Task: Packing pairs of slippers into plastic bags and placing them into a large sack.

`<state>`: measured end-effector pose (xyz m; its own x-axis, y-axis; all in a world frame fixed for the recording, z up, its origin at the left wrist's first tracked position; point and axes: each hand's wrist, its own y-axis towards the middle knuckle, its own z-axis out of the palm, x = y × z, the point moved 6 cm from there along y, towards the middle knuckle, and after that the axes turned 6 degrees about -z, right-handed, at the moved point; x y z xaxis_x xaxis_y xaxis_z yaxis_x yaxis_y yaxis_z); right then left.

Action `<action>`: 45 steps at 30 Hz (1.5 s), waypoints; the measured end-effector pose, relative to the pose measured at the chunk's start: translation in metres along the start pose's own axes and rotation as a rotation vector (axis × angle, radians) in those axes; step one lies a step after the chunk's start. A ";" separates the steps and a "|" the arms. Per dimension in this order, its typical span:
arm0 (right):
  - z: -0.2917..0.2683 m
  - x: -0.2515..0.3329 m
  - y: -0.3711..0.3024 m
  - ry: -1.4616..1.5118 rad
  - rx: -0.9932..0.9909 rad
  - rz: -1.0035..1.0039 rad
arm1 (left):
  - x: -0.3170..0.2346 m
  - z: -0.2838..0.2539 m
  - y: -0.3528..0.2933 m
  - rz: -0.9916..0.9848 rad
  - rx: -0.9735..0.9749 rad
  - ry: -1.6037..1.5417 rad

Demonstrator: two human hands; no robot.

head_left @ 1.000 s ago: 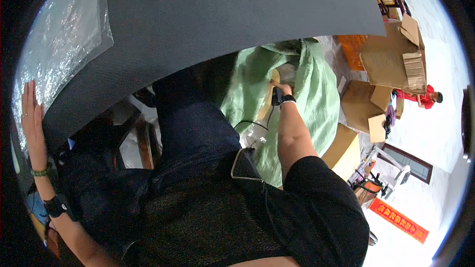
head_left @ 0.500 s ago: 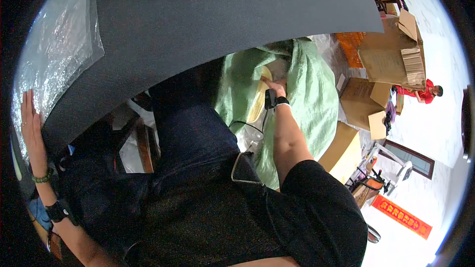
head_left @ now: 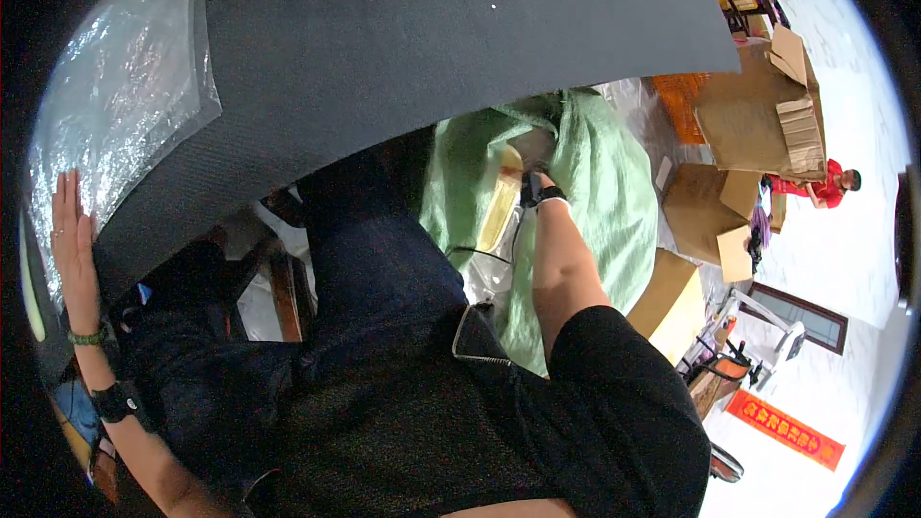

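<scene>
My left hand (head_left: 75, 254) lies flat with its fingers stretched out on a stack of clear plastic bags (head_left: 134, 86) at the edge of the dark grey table (head_left: 432, 38). My right arm reaches down past the table edge into an open green woven sack (head_left: 604, 201). Only a sliver of my right hand (head_left: 547, 179) shows beyond the black wrist device; its fingers are hidden, so a grip cannot be made out. Close beside it in the sack, a yellow sole-shaped piece (head_left: 502, 201), like an insole, leans with a shiny surface.
Brown cardboard boxes (head_left: 710, 206) and an orange crate (head_left: 679, 105) stand to the right of the sack. A person in red (head_left: 833, 184) is farther off. A black cable (head_left: 480, 252) hangs near my right arm. My legs are under the table edge.
My right hand has gone deeper into the sack, from over the yellow piece to beside it, and its fingers are no longer visible. My left hand stays flat on the bags; the view shifted slightly.
</scene>
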<state>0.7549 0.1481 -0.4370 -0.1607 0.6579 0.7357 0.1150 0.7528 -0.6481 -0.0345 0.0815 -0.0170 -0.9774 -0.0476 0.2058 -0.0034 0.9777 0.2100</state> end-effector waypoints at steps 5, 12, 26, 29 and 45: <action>-0.014 -0.069 0.050 0.322 0.134 0.010 | -0.011 -0.010 -0.001 0.011 -0.001 0.010; 0.149 0.014 -0.018 0.092 0.398 -0.099 | 0.007 -0.066 -0.031 -0.057 0.072 0.157; 0.006 0.147 -0.204 -0.136 -0.134 -0.035 | -0.005 -0.001 -0.007 -0.052 -0.014 0.071; -0.041 0.125 -0.192 0.083 0.162 -0.173 | 0.000 0.009 -0.004 -0.036 -0.056 0.104; -0.113 0.291 -0.398 -0.919 0.113 -0.049 | 0.009 0.018 -0.004 -0.053 -0.126 0.119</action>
<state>0.7736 0.0426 0.0575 -0.8823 0.3154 0.3494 -0.0008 0.7413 -0.6712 -0.0471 0.0809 -0.0330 -0.9448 -0.1296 0.3010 -0.0207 0.9403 0.3398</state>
